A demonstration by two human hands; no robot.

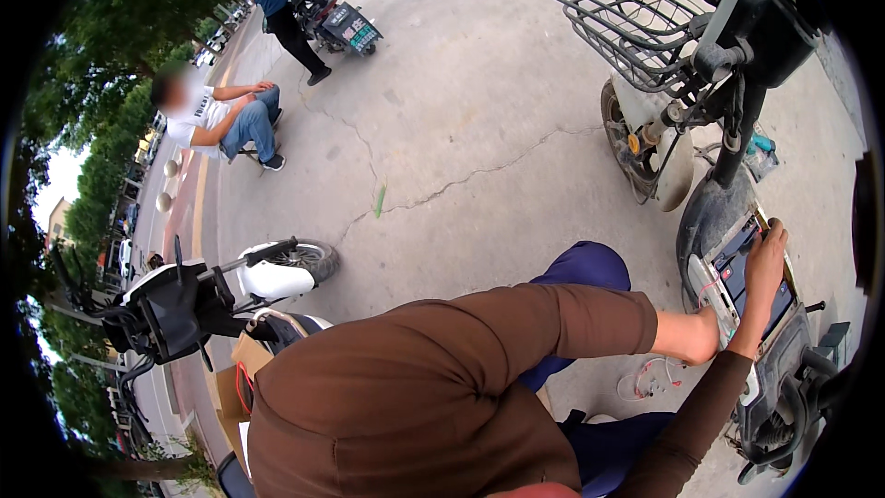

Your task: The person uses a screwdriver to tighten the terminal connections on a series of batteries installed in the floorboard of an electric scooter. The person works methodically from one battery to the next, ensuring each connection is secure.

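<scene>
From where I am standing, the right hand [763,267] is resting at the rim of the scooter's [708,212] open floor compartment [705,278]; its grip is not showing clearly. The left hand [702,336] is bending nearby, fingers hidden, grip indeterminable. Dark blocks [736,263] are sitting inside. Opening appears complete; closing appears outstanding, with loose wires [651,376] lying beside.

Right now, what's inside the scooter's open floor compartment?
In the compartment: dark, flat-topped contents, partly covered by the right hand. Whatever lies beneath those contents is hidden.
</scene>
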